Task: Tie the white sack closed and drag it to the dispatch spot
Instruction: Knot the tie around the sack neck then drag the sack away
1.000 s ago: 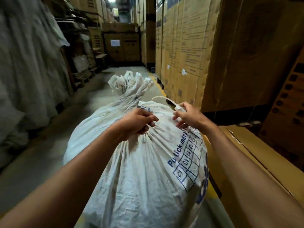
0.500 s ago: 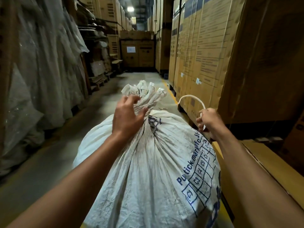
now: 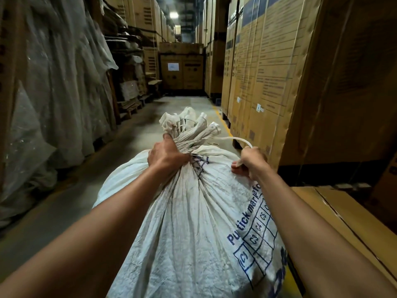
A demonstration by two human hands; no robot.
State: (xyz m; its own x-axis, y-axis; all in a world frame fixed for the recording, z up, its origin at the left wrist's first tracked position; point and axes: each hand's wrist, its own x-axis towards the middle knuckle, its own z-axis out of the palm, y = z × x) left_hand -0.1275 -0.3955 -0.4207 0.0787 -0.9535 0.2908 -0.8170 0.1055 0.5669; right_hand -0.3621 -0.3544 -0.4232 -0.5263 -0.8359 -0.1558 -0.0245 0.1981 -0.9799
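A large white woven sack (image 3: 193,222) with blue print fills the lower middle of the head view. Its mouth is bunched into a neck (image 3: 193,134) that points away from me. My left hand (image 3: 166,154) grips that neck just below the flared top. A white cord (image 3: 234,140) runs from the neck to the right. My right hand (image 3: 250,161) is curled round the cord's end and holds it taut over the sack's shoulder.
Tall stacked cardboard cartons (image 3: 279,72) wall the right side, with a low flat carton (image 3: 343,216) beside my right arm. Plastic-wrapped goods (image 3: 53,93) and wooden pallets (image 3: 131,106) line the left. A concrete aisle (image 3: 90,175) with a yellow line runs ahead.
My left hand has closed from a loose grasp into a tight grip on the bunched neck. My right hand has pulled the cord from a high loop down to a taut line.
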